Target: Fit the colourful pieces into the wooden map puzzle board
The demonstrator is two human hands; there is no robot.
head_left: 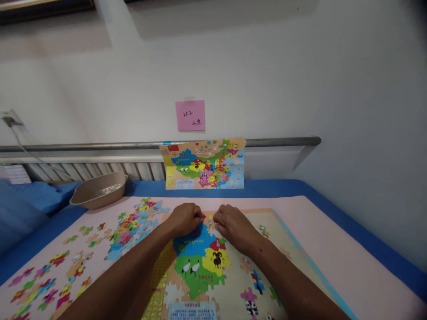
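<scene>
Now our left hand (185,218) and right hand (232,223) are resting at the puzzle (202,266). Fingers (198,213) are sitting curled; what they're holding, we cannot tell.

Bare forearms (130,271) angle forward and inward, the left hand (185,219) and right hand (233,224) just apart, fingers (220,218) curled.

The map puzzle (191,276) lies flat and part-built over the left part of its pale board (283,226), a blue region joined above a green one with two white birds, a yellow one with a dark horned ram alongside. I see loose pieces (250,306) to its right, pandas among them, a crowded, colourful cluster (133,226) left of the board, and stray pieces (79,269) scattered nearer.
</scene>
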